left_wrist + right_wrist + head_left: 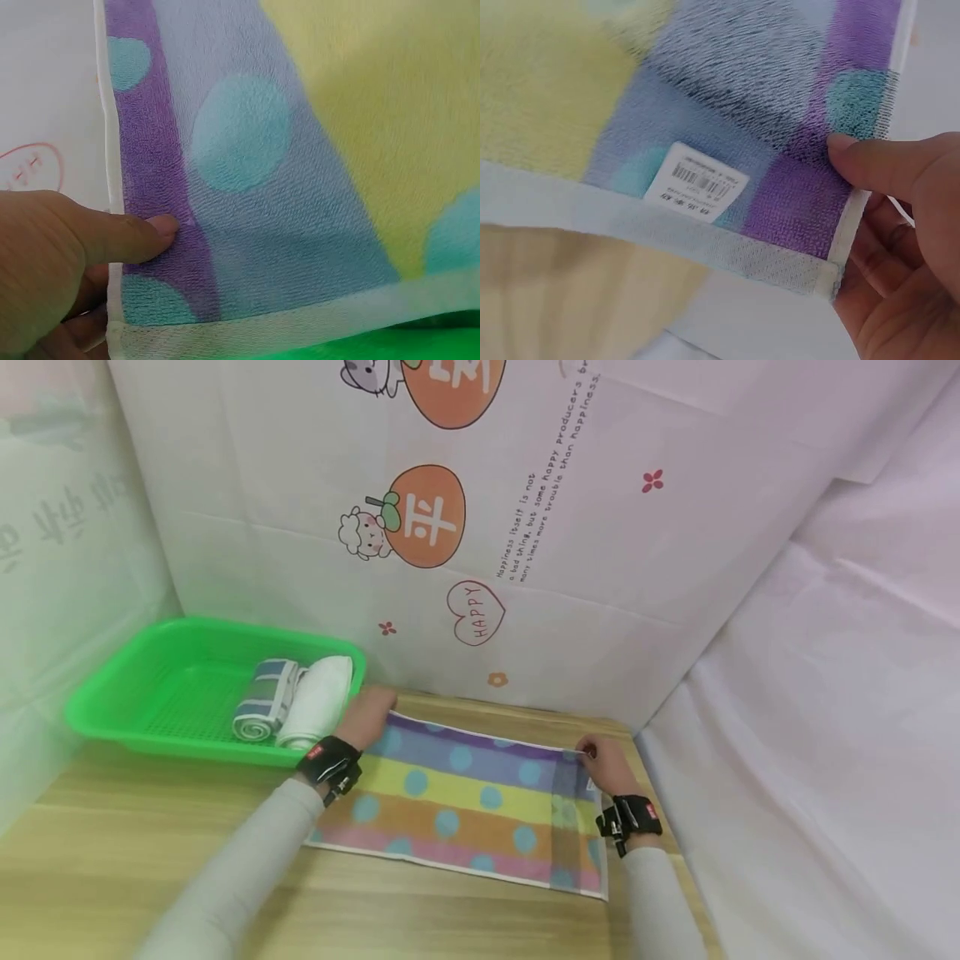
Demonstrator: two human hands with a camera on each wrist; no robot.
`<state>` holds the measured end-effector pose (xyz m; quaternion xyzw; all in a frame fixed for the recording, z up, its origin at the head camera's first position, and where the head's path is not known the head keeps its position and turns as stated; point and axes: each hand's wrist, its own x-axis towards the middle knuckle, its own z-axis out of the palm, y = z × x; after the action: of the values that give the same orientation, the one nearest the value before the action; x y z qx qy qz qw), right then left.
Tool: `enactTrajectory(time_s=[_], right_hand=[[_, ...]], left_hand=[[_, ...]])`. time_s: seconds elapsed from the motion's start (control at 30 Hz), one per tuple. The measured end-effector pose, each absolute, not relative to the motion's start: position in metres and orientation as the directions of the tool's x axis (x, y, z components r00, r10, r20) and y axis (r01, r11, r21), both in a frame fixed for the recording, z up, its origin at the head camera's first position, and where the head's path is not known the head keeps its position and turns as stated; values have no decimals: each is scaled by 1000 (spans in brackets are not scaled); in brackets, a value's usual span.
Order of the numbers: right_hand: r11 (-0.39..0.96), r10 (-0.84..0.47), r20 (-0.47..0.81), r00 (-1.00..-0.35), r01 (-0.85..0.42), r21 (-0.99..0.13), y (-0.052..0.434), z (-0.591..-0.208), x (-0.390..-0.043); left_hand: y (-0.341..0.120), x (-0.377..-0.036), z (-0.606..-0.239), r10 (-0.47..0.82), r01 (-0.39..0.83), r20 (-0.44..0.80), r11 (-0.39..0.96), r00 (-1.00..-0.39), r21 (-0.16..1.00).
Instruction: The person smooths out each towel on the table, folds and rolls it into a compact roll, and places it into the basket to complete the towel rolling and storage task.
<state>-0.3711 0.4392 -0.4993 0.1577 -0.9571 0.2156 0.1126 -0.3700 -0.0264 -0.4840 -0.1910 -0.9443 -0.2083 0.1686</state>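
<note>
A striped towel (pixel 468 802) with blue dots is spread out between both hands, its far edge raised off the wooden table. My left hand (pixel 367 717) pinches its far left corner; in the left wrist view the thumb (pixel 154 234) presses on the purple stripe and the other fingers are behind the cloth. At the far right corner my right hand (pixel 606 764) pinches the purple edge between thumb and fingers. A white label (pixel 697 184) shows near that corner in the right wrist view. A dark band runs across the towel's right part.
The green basket (pixel 180 747) stands at the left, close to my left hand. Inside it lie a rolled striped towel (pixel 266 700) and a rolled white towel (pixel 318 700). A printed white sheet (pixel 585 635) rises behind the table (pixel 360 902), with white cloth (pixel 825 760) at the right.
</note>
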Motion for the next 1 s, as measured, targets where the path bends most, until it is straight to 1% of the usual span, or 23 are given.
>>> enactTrajectory(time_s=[0.2,0.33,0.43,0.53,0.7,0.87,1.0], right_hand=[[828,-268,377,-886,-412,-381,439,-479,-354],[808,-267,408,-873,-434,-399,436,-468,-334],[825,-262,417,-870,-426,-372,433,-467,-313],[839,-248,407,-879,-405,-363,434,-475,-288],[838,-244,350,-905,-378,-394,436,-500,-256],[842,-257,236,-937,-337,-421,433,-521,-239],[821,-226,204,-953,-299,-486,432,-526,-229]], left_hand=[[-31,-357,-469,263,446,450,815,-854,371],[-34,-344,-464,268,449,439,805,-858,387],[-35,-328,-465,281,454,426,802,-860,388],[-36,-306,-474,300,471,433,801,-850,370],[-39,-272,-500,312,498,477,800,-822,334],[-48,-259,-518,305,500,503,807,-809,315],[-54,-254,-518,293,509,535,800,-793,317]])
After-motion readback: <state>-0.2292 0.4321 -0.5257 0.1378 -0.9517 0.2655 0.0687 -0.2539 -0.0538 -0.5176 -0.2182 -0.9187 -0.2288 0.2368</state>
